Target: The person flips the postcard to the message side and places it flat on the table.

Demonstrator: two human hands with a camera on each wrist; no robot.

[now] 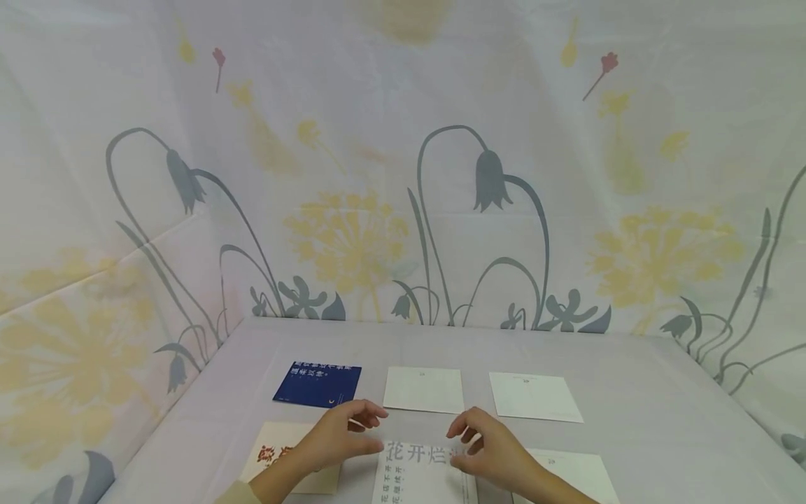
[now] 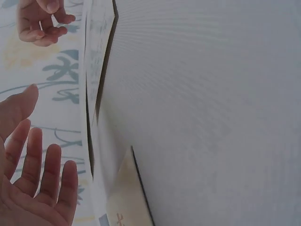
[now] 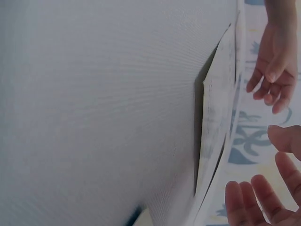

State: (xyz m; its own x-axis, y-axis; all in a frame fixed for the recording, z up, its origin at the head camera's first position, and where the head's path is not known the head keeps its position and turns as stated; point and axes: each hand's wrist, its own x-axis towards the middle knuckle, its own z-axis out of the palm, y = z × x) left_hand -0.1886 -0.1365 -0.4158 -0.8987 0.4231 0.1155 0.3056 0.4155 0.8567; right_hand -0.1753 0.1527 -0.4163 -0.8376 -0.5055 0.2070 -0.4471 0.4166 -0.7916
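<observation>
A white card [image 1: 415,483] printed with grey Chinese characters lies at the near middle of the table, partly cut off by the frame's lower edge. Over its left far corner hovers my left hand [image 1: 340,435], fingers loosely bent and holding nothing. My right hand [image 1: 494,451] faces it from the other side, overlapping the card's right far corner in the head view. Both wrist views show the left palm [image 2: 37,188] and right palm [image 3: 270,197] with fingers apart and bare. A cream card [image 1: 271,451] with reddish-brown characters sits partly behind my left forearm.
Along the back row lie a dark blue card [image 1: 317,385] with white characters, a white card [image 1: 423,390] and another white card [image 1: 535,397]. A further pale card [image 1: 576,476] is at the near right, partly behind my right forearm. Floral cloth [image 1: 378,210] walls the table.
</observation>
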